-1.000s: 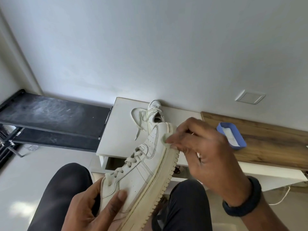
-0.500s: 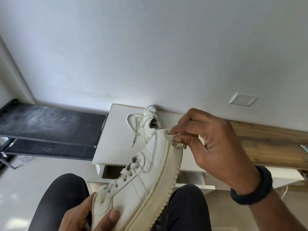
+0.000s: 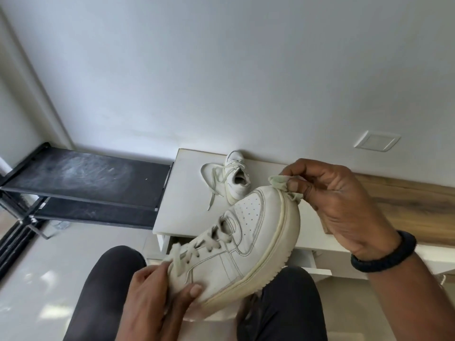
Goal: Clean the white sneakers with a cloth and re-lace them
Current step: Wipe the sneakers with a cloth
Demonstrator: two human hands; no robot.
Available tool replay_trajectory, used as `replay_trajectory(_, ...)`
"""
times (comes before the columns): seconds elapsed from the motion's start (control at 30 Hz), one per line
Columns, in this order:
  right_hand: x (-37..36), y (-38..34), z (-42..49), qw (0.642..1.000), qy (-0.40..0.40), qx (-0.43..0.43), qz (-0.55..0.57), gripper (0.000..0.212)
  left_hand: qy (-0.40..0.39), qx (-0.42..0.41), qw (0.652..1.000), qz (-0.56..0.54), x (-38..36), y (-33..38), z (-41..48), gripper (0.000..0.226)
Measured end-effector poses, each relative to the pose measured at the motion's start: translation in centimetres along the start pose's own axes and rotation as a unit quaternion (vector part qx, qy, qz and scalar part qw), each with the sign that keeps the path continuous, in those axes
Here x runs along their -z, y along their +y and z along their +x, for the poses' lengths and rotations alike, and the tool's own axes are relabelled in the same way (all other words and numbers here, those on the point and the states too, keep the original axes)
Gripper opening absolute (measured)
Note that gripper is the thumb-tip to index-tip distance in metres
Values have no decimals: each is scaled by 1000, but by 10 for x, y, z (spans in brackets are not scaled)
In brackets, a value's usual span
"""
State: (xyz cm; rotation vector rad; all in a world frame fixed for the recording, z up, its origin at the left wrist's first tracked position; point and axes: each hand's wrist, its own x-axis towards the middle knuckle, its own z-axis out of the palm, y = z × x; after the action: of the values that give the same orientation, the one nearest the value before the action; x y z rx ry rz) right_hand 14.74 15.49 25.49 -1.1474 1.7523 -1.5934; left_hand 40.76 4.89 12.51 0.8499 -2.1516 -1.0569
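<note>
A laced white sneaker (image 3: 236, 244) lies tilted above my lap, toe pointing up and to the right, sole edge facing right. My left hand (image 3: 157, 299) grips its heel end, thumb pressed on the side. My right hand (image 3: 337, 205) pinches a small pale cloth (image 3: 283, 187) against the tip of the toe. The second white sneaker (image 3: 235, 178) stands on the white cabinet top (image 3: 182, 200) behind, its laces loose and trailing to the left.
A black shoe rack (image 3: 81, 183) stands to the left of the cabinet. A wooden shelf (image 3: 406, 205) runs to the right along the wall. My knees in dark trousers (image 3: 103, 291) are below the shoe. A wall plate (image 3: 376, 143) sits above the shelf.
The held sneaker has turned, showing more of its toe and laces. My right hand has slid the cloth from the side toward the toe tip. The view has shifted slightly.
</note>
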Motion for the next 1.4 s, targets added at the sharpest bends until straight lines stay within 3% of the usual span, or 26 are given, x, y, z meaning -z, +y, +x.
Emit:
replay_trajectory(0.13,-15,23,-17,999,38,8,10,18,-29,121,990,-61,0,-23,2,86)
replay_trajectory(0.27,-34,40,-39,996,92,9,9,18,-15,212,971,-111,0,-18,5,62)
replay_trajectory(0.37,-46,41,-52,995,98,26,-11,11,-50,264,949,-167,0,-22,7,83)
replay_trajectory(0.47,-58,31,-62,993,85,63,-57,8,-27,312,907,-280,-9,-14,7,43)
replay_trajectory(0.53,-66,22,-69,987,70,99,-105,8,8,347,875,-337,-15,-10,8,46)
replay_trajectory(0.6,-72,13,-77,975,56,137,-164,11,30,353,866,-351,-19,-4,11,56)
replay_trajectory(0.8,-95,-8,-103,940,21,211,-267,7,91,356,851,-377,-24,11,18,18)
replay_trajectory(0.93,-105,-12,-119,912,11,226,-341,4,130,357,815,-439,-25,5,20,29)
replay_trajectory(1.03,-112,-9,-124,897,27,261,-355,8,149,354,790,-478,-24,5,25,23)
replay_trajectory(1.17,-112,-9,-126,905,26,254,-340,9,142,337,749,-553,-25,4,26,33)
replay_trajectory(1.3,-107,-17,-124,919,4,210,-334,4,131,328,748,-562,-28,-3,27,34)
replay_trajectory(1.4,-103,-23,-121,928,-12,172,-331,13,130,313,752,-566,-27,-5,28,42)
